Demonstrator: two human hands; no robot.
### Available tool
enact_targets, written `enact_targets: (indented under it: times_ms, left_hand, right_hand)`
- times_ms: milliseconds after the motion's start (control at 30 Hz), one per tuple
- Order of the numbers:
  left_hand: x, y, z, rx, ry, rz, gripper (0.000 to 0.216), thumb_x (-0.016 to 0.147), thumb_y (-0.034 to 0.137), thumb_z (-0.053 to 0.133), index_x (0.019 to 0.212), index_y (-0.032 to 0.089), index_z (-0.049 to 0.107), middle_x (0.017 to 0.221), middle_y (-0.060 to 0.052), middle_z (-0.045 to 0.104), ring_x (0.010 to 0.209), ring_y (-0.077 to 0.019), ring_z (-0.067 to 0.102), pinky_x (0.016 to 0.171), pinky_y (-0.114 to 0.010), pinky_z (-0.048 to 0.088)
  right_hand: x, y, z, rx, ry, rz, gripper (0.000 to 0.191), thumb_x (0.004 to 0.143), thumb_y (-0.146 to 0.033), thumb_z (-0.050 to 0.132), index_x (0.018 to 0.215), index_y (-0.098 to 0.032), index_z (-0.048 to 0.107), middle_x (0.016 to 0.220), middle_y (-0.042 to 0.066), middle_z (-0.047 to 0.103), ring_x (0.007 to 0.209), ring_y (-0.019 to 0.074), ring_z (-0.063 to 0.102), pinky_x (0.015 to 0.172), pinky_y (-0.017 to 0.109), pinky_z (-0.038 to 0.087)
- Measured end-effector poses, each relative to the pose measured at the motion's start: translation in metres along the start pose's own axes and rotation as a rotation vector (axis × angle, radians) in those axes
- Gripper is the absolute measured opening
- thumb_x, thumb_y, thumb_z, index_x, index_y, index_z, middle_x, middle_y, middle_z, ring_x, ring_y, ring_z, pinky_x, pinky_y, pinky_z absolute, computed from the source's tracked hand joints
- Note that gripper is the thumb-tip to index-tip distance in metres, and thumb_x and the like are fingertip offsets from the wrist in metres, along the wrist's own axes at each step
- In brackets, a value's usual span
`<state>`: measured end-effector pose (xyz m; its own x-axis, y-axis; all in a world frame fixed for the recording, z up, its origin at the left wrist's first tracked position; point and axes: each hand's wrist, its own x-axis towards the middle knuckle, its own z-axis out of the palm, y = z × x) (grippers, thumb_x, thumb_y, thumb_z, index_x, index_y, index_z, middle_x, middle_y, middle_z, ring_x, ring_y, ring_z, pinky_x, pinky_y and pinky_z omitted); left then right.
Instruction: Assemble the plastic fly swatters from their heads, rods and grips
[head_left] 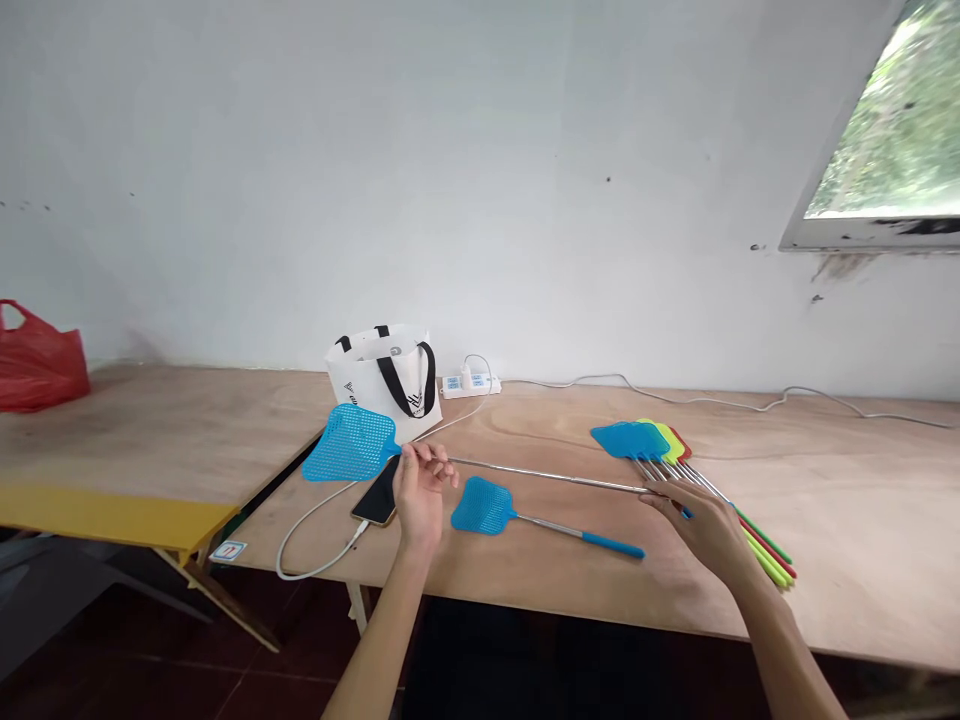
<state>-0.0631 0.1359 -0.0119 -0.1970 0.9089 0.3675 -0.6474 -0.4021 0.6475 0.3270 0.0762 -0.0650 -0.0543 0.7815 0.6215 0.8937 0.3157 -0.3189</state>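
Note:
A blue fly swatter (351, 444) with its metal rod drawn out long is held level above the table, its head to the left. My left hand (421, 492) pinches it just below the head, the other fingers curled loosely. At the far end of the rod my right hand (697, 520) is closed round the swatter, mostly covering its blue handle. Below the rod a second blue fly swatter (484, 506) with a short rod lies on the table. Just right of my right hand, several fly swatters (634, 440) in blue, yellow-green and red lie fanned in a pile.
A white bag (382, 380) with black handles stands near the wall, beside a power strip (472, 385). A phone (376, 494) on a white cable lies behind my left hand. A red plastic bag (41, 360) sits far left. The wooden table's front edge (570, 613) runs below my hands.

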Motion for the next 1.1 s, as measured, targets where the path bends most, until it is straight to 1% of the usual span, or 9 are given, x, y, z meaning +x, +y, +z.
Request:
enact_targets:
  times_ms: [200,300,367,467,600,733,867,1000,1100]
  left_hand:
    - [-0.004,-0.004,0.003,-0.073,0.074,-0.006,0.053,0.083,0.063,0.074,0.069,0.02,0.047,0.064,0.005,0.052,0.048,-0.0098,0.05,0.044,-0.023,0.046]
    - [-0.004,-0.004,0.006,-0.072,0.086,0.036,0.055,0.082,0.063,0.074,0.067,0.021,0.042,0.059,0.006,0.05,0.044,-0.0094,0.048,0.042,-0.022,0.044]
    - [-0.009,-0.01,0.011,-0.037,0.059,0.032,0.055,0.084,0.063,0.073,0.067,0.021,0.042,0.06,0.005,0.055,0.044,-0.0097,0.051,0.042,-0.022,0.045]
    - [-0.029,-0.032,0.024,0.053,-0.004,-0.061,0.053,0.087,0.066,0.067,0.07,0.02,0.047,0.076,-0.002,0.07,0.044,-0.0103,0.055,0.041,-0.023,0.044]
    - [-0.075,-0.071,0.044,0.134,-0.09,-0.24,0.052,0.089,0.066,0.062,0.073,0.017,0.059,0.085,-0.01,0.076,0.049,-0.0125,0.061,0.041,-0.022,0.045]
    - [-0.105,-0.083,0.055,0.206,-0.168,-0.327,0.047,0.097,0.06,0.054,0.092,0.016,0.072,0.107,-0.014,0.076,0.079,-0.0198,0.071,0.057,-0.024,0.054]
    - [-0.097,-0.076,0.055,0.256,-0.259,-0.352,0.051,0.094,0.063,0.056,0.093,0.015,0.075,0.106,-0.016,0.077,0.074,-0.0221,0.071,0.048,-0.025,0.05]
    - [-0.088,-0.078,0.052,0.234,-0.236,-0.336,0.051,0.092,0.064,0.06,0.084,0.015,0.071,0.104,-0.017,0.077,0.064,-0.0188,0.068,0.046,-0.025,0.049]
    - [-0.084,-0.08,0.049,0.238,-0.167,-0.298,0.051,0.091,0.065,0.061,0.078,0.015,0.066,0.1,-0.016,0.077,0.053,-0.0138,0.063,0.046,-0.025,0.047]
  right_hand:
    - [0.001,-0.017,-0.011,0.077,-0.082,-0.033,0.041,0.1,-0.057,0.049,0.1,-0.029,0.078,0.096,0.005,0.078,0.08,0.022,0.073,0.065,0.03,0.055]
    - [0.004,-0.024,-0.013,0.062,-0.061,-0.08,0.04,0.101,-0.054,0.049,0.098,-0.028,0.079,0.091,0.005,0.077,0.073,0.0194,0.071,0.061,0.028,0.052]
    - [0.005,-0.035,-0.01,0.056,-0.023,-0.126,0.039,0.102,-0.051,0.049,0.099,-0.027,0.079,0.085,0.005,0.075,0.067,0.0168,0.068,0.06,0.026,0.049]
    - [0.004,-0.067,0.003,0.036,0.007,-0.195,0.037,0.105,-0.045,0.047,0.107,-0.025,0.078,0.08,0.004,0.072,0.066,0.0148,0.067,0.059,0.023,0.045]
    - [-0.004,-0.124,0.027,-0.081,0.055,-0.22,0.041,0.108,-0.033,0.036,0.11,-0.025,0.076,0.078,0.005,0.072,0.067,0.0145,0.068,0.056,0.023,0.038]
    - [-0.01,-0.156,0.042,-0.008,0.102,-0.208,0.041,0.108,-0.033,0.036,0.102,-0.023,0.076,0.08,0.004,0.075,0.061,0.0129,0.068,0.051,0.023,0.034]
    - [-0.007,-0.154,0.045,0.073,0.033,-0.143,0.043,0.108,-0.039,0.035,0.098,-0.025,0.075,0.076,0.003,0.076,0.059,0.0134,0.069,0.052,0.022,0.038]
    - [-0.005,-0.145,0.048,0.035,0.01,-0.122,0.043,0.108,-0.039,0.035,0.095,-0.026,0.073,0.081,0.004,0.077,0.066,0.015,0.071,0.053,0.023,0.038]
    - [-0.002,-0.135,0.048,-0.013,-0.015,-0.135,0.041,0.108,-0.038,0.035,0.097,-0.027,0.073,0.087,0.004,0.078,0.077,0.0166,0.07,0.058,0.023,0.04]
